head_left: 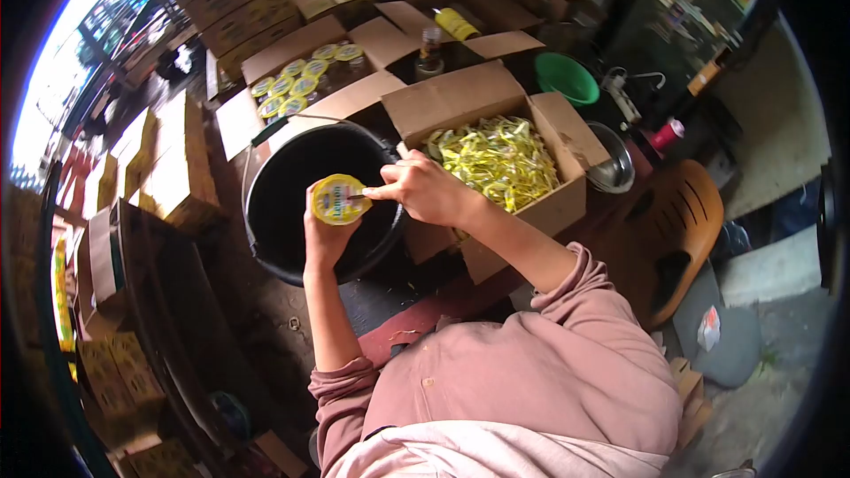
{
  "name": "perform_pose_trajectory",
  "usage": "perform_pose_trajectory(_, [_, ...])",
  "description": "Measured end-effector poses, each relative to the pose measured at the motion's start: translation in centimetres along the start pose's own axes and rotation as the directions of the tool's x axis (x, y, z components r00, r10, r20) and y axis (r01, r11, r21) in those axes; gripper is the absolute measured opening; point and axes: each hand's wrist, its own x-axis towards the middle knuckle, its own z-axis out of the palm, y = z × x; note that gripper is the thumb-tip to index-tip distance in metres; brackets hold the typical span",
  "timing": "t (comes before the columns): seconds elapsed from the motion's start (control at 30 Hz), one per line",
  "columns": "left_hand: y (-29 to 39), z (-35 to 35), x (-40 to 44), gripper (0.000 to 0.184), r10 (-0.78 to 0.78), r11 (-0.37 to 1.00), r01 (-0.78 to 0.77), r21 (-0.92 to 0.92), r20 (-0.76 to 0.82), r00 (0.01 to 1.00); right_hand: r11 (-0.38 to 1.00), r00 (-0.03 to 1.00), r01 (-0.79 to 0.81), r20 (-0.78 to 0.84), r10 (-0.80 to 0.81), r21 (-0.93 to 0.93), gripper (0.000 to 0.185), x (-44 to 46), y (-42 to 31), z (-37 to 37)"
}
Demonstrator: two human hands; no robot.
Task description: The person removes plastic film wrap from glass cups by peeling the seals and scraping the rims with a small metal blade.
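My left hand (329, 235) is wrapped round a lidded drink cup (339, 200), whose round yellow lid reads "Lemon" and faces up. My right hand (416, 190) is closed, with its index finger stretched to the lid's right edge. A thin dark sliver shows at that fingertip, too small to name. Both hands are over a large black bucket (288, 159), its inside dark. Just beyond my right hand stands an open cardboard box (531, 128) heaped with yellow and clear plastic strips (496, 159).
Behind the bucket, an open carton (257, 66) holds several yellow-lidded cups (297, 80). A glass bottle (430, 53), a green bowl (567, 78) and a metal bowl (611, 159) stand farther back and right. An orange chair (686, 230) is at my right. Stacked cartons (230, 0) rise behind.
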Motion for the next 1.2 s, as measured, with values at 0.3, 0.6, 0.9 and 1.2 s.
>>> perform_pose_trajectory(0.3, [-2.2,-0.6,-0.1,0.054,0.088,0.996,-0.088,-0.005,0.006,0.996,0.988,0.986,-0.132,-0.089,0.139,0.081,0.026,-2.1,1.7,-2.0])
perform_pose_trajectory(0.6, [0.1,-0.1,-0.1,0.062,0.101,0.976,-0.069,0.206,-0.147,0.984,0.833,0.863,-0.244,-0.281,0.42,0.496,0.035,-0.3,-1.8,0.4])
perform_pose_trajectory(0.9, [-0.2,-0.3,-0.3,0.074,0.109,0.964,-0.057,0.26,-0.193,0.975,0.732,0.766,-0.375,-0.255,0.59,0.569,0.026,-0.1,-3.9,1.4])
perform_pose_trajectory(1.2, [0.1,-0.4,-0.1,0.071,0.162,0.962,-0.123,0.243,-0.144,0.976,0.864,0.868,-0.288,-0.267,0.417,0.412,0.026,1.3,-5.8,2.0])
